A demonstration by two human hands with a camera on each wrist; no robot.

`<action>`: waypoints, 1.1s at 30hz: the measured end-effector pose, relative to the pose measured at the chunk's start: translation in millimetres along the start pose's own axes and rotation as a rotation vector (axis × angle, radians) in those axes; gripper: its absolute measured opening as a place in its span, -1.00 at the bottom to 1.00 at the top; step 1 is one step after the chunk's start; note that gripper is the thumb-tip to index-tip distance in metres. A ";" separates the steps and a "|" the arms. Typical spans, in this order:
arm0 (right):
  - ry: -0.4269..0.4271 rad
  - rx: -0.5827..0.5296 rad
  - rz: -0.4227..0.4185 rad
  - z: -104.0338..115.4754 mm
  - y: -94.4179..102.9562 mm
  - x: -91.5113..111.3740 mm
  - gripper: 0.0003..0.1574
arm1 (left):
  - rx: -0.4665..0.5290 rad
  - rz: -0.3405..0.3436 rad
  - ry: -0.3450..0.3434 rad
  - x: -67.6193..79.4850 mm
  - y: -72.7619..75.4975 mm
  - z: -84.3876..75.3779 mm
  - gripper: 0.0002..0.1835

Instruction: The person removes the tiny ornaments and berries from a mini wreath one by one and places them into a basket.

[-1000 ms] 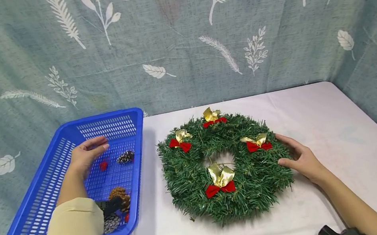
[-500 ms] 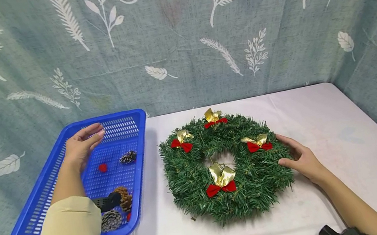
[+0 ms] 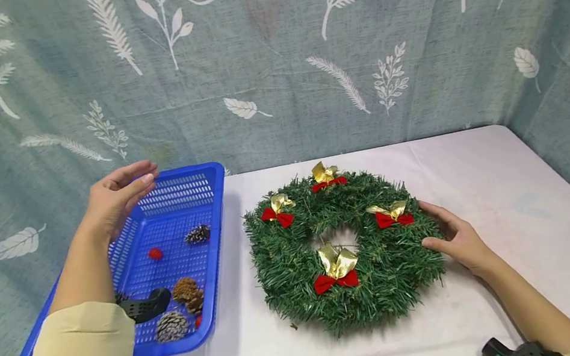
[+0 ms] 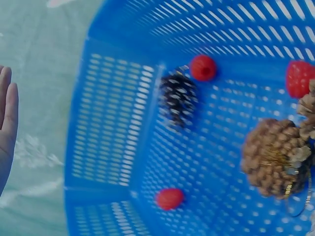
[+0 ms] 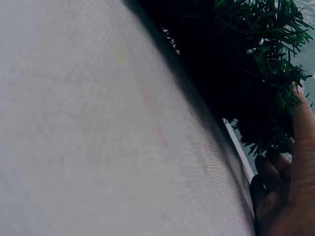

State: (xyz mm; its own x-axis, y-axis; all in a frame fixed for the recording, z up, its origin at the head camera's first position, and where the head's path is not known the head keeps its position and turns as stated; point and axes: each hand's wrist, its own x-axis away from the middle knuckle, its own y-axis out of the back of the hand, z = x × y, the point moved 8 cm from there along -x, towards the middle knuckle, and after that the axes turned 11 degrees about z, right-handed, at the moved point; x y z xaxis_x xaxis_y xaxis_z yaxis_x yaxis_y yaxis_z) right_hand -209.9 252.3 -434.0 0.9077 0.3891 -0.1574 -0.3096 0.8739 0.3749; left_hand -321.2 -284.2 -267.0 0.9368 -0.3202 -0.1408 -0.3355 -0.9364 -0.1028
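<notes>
My left hand [image 3: 116,202] is raised over the back left of a blue plastic basket [image 3: 219,224]. Its fingers are extended, the thumb lies near them, and I see nothing held. At the left edge of the left wrist view the same fingers [image 4: 11,110] look straight. On the right, my right hand [image 3: 460,238] holds the outer edge of a green Christmas wreath [image 3: 287,269], thumb on the near side; some fingertips are hidden by the greenery. The wreath lies flat and bears several red-and-gold bows [image 3: 339,280].
Inside the basket lie a frosted dark pinecone [image 3: 197,234], brown pinecones [image 3: 187,292], a grey pinecone [image 3: 171,326] and red berries [image 3: 155,253]. White cloth [image 3: 520,218] covers the table. A leaf-patterned curtain [image 3: 276,112] hangs behind.
My left hand has risen up and away from the basket floor, and its forearm has shifted left. The right hand and the wreath stay in place.
</notes>
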 end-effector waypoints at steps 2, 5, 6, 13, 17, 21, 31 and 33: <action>-0.002 0.008 0.002 0.5 0.1 0.1 -0.12 | -0.012 0.026 -0.013 0.0 -8.1 -10.1 -0.66; 0.000 0.016 0.004 0.5 0.1 0.6 -0.11 | -0.044 0.066 -0.029 -1.7 -20.7 -23.2 -0.67; 0.000 0.020 0.002 0.4 0.3 0.9 -0.11 | -0.057 0.079 -0.033 -2.5 -25.0 -26.7 -0.67; 0.010 0.036 0.001 2.4 1.0 0.4 -0.08 | -0.088 0.136 -0.095 -3.8 -54.1 -43.7 -0.68; 0.002 0.048 0.008 4.3 0.5 -1.0 -0.06 | -0.047 0.153 -0.160 0.3 -70.7 -50.7 -0.68; -0.005 0.033 0.013 6.5 1.9 -1.4 -0.04 | -0.036 0.165 -0.220 4.8 -86.6 -59.5 -0.67; 0.184 -0.094 0.004 32.9 7.6 -6.1 -0.03 | -0.042 0.044 -0.457 25.2 -117.6 -91.4 -0.63; 0.231 -0.126 0.002 40.3 8.3 -6.5 -0.03 | -0.060 -0.005 -0.495 31.4 -122.3 -94.4 -0.62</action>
State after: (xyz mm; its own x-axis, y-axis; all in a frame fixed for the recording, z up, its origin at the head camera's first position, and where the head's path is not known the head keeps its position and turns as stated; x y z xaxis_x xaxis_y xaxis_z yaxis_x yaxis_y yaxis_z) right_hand -207.0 245.3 -393.1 0.8227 0.4345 -0.3666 -0.3572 0.8968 0.2612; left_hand -241.4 -193.2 -165.9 0.7743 -0.2228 -0.5923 -0.3109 -0.9491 -0.0495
